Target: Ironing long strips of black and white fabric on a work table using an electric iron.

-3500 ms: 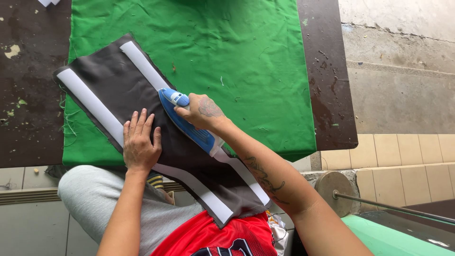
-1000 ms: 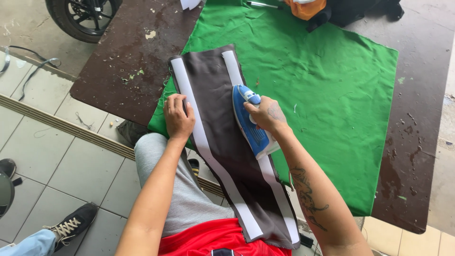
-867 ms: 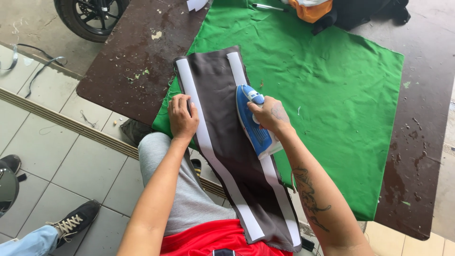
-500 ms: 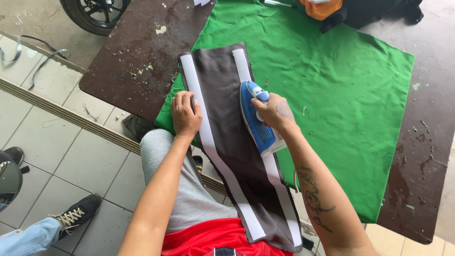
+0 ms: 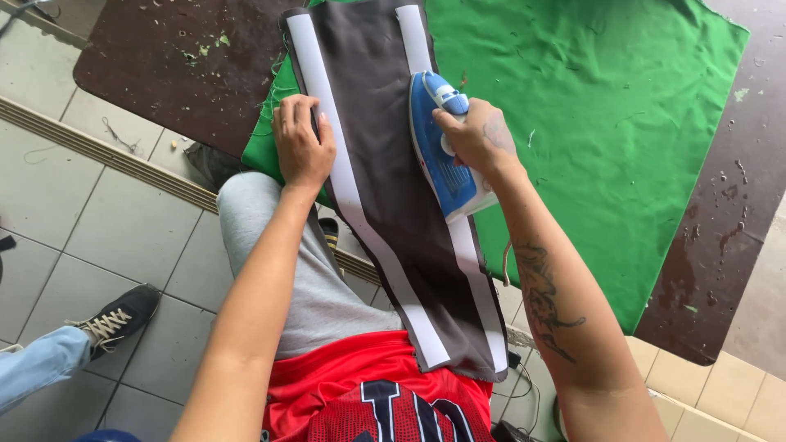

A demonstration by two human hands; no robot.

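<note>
A long dark brown fabric piece (image 5: 385, 164) with two white strips along its edges lies over a green cloth (image 5: 589, 106) on a dark brown table (image 5: 155, 65) and hangs down onto my lap. My right hand (image 5: 475, 135) grips the handle of a blue and white iron (image 5: 438, 151), which rests flat on the fabric beside the right white strip. My left hand (image 5: 301, 147) lies palm down with fingers together on the left white strip, holding the fabric in place.
The table edge nearest me runs diagonally. A tiled floor lies below. Another person's leg in blue jeans and a black sneaker (image 5: 115, 315) stand at the lower left. Scraps and specks dot the table top (image 5: 205, 45).
The view has tilted and closed in on the table. The iron has slid slightly up the fabric along the right strip. My left hand stays pressed on the left strip.
</note>
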